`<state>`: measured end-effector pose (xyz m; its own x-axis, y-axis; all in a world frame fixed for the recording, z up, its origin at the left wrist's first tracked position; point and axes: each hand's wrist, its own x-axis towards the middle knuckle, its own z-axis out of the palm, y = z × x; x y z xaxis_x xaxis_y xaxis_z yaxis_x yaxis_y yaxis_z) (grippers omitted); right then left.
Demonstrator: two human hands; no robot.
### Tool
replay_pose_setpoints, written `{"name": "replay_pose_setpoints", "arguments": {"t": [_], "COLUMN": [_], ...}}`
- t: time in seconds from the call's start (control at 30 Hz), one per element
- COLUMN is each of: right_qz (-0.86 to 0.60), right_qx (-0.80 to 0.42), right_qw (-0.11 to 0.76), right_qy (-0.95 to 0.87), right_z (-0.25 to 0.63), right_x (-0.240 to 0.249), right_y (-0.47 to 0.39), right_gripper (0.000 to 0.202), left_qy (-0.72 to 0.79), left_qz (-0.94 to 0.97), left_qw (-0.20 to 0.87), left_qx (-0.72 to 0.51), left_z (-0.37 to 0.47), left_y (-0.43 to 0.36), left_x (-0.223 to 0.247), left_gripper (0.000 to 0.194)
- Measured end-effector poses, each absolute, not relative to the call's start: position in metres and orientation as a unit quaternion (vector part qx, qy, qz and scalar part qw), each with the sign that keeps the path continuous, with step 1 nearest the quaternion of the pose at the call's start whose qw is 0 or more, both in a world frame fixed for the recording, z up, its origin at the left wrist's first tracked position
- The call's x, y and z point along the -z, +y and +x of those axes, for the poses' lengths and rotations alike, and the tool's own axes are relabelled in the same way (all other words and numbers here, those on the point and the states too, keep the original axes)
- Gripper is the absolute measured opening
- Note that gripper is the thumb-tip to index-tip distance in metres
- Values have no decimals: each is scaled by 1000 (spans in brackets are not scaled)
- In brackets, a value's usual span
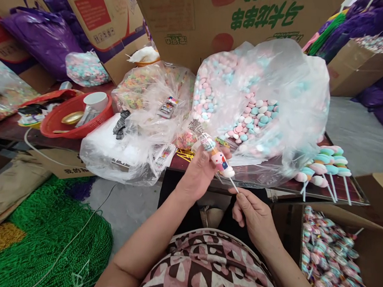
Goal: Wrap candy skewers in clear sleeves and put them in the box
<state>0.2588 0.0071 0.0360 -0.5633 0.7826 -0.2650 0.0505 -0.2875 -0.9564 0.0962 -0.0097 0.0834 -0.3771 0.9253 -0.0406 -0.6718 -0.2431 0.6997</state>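
Observation:
A marshmallow skewer (221, 162) in a printed clear wrapper is held between my two hands, over the table's front edge. My left hand (200, 172) is closed around its wrapped upper part. Below it, my right hand (252, 211) pinches the white stick (234, 185) near its lower end. Just behind my hands lies a big clear bag (293, 93) of loose pink, white and blue marshmallows (260, 113), its mouth open. Small colourful candies (188, 140) in clear plastic sit beside my left fingertips.
Unwrapped marshmallow skewers (332, 161) are stacked at the table's right end. Below them stands a carton (373, 264) with many wrapped skewers. At the left are a red basket (108, 113) holding a white cup (95, 100), and a bag of white wrappers (98, 149). Green string (71, 223) covers the floor.

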Motion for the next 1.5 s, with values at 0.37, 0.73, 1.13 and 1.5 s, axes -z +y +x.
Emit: {"name": "replay_pose_setpoints", "arguments": {"t": [0.37, 0.73, 1.13, 1.5], "right_qz": [-380, -319, -368, -312], "right_qx": [-725, -801, -699, -792], "right_qw": [235, 227, 242, 191], "right_qy": [-523, -453, -564, -488], "right_z": [254, 248, 238, 263], "right_x": [-33, -30, -32, -24], "right_y": [10, 8, 7, 9], "right_gripper": [38, 31, 40, 31], "left_qy": [359, 362, 424, 332], "left_qz": [171, 179, 96, 166], "left_qw": [504, 538, 528, 513], "left_qx": [-767, -740, -729, -774], "left_z": [112, 115, 136, 97], "left_y": [-2, -12, -10, -11], "left_x": [-78, -75, -55, -76], "left_gripper": [29, 37, 42, 36]}}
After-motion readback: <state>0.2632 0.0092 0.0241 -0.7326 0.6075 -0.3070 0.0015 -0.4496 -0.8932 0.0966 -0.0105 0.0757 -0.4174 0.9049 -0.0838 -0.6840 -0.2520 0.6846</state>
